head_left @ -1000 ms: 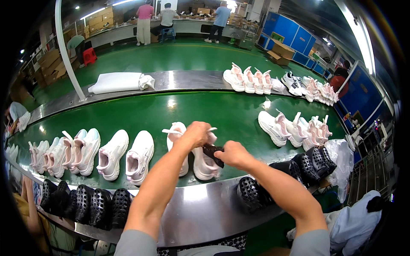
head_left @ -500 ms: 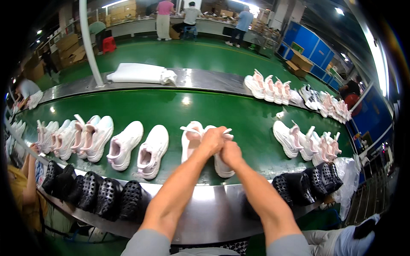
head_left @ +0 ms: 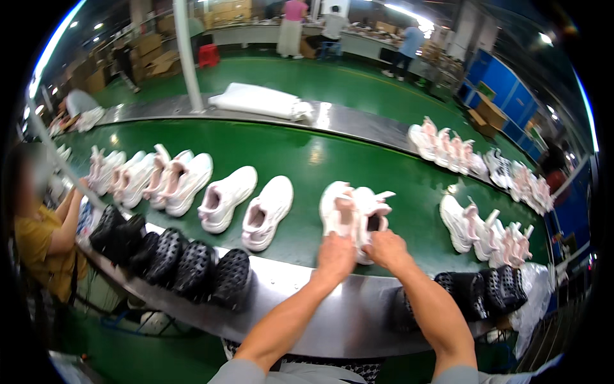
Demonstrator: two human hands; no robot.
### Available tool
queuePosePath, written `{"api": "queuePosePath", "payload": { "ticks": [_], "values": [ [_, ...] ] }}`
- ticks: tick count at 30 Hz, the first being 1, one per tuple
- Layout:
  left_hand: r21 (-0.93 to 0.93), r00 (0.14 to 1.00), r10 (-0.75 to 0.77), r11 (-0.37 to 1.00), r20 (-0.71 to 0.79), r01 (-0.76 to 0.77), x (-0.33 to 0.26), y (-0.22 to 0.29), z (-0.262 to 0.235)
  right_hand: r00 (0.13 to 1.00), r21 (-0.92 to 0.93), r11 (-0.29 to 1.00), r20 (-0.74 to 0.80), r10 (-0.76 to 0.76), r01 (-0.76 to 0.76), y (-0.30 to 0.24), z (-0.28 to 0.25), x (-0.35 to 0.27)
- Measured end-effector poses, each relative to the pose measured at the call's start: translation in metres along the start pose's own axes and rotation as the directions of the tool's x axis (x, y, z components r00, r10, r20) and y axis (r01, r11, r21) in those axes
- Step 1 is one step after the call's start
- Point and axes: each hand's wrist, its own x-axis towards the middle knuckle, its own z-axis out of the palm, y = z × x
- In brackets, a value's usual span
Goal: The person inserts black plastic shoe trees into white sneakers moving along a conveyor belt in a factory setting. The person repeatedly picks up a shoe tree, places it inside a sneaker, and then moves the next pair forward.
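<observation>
In front of me on the green belt is a pair of white sneakers with pink linings, toes pointing away. My left hand (head_left: 337, 255) is closed on the heel of the left sneaker (head_left: 335, 201). At the heel of the right sneaker (head_left: 368, 200), my right hand (head_left: 388, 248) is closed too, its thumb and fingers at the collar. The right sneaker's opening looks dark inside, and its pale tongue sticks up to the right. My hands hide both heels. Left of this pair, apart from it, stand a white sneaker (head_left: 268, 212) and another sneaker (head_left: 228, 198).
Several sneakers (head_left: 128, 181) line the belt's left; more sneakers (head_left: 484, 233) stand right. Black perforated shoe lasts (head_left: 195, 269) sit along the metal edge (head_left: 288, 301). A white roll (head_left: 256, 100) lies on the far ledge. At left, a person in a yellow top (head_left: 45, 237) works.
Both hands have moved from the right sneaker's tongue back to the heels of the pair, one hand on each. The view has swung left, so the scene sits further right.
</observation>
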Motion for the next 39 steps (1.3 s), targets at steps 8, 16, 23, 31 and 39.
{"api": "queuePosePath", "payload": {
  "ticks": [8, 16, 23, 31, 39],
  "values": [
    [0.001, 0.802, 0.261, 0.951, -0.537, -0.309, -0.132, 0.006, -0.180, 0.924, 0.182, 0.945, -0.323, -0.204, 0.272, -0.078, -0.088, -0.088],
    [0.275, 0.864, -0.087, 0.928, -0.495, 0.251, -0.193, -0.041, -0.223, 0.911, 0.494, 0.772, -0.305, -0.276, 0.400, -0.130, -0.059, -0.126],
    [0.213, 0.771, 0.264, 0.962, -0.580, -0.170, -0.171, 0.001, -0.218, 0.942, 0.987, -0.150, -0.102, -0.319, 0.056, -0.146, 0.001, -0.150],
    [-0.689, 0.944, -0.072, 0.702, -0.321, -0.181, -0.106, 0.019, -0.179, 0.880, 0.931, -0.217, 0.176, -0.441, -0.294, -0.087, -0.010, -0.153],
    [-0.958, 0.983, -0.155, 0.253, 0.100, 0.137, -0.043, 0.012, -0.121, 0.986, 0.514, 0.846, -0.002, -0.166, 0.143, -0.063, -0.042, -0.153]
  ]
}}
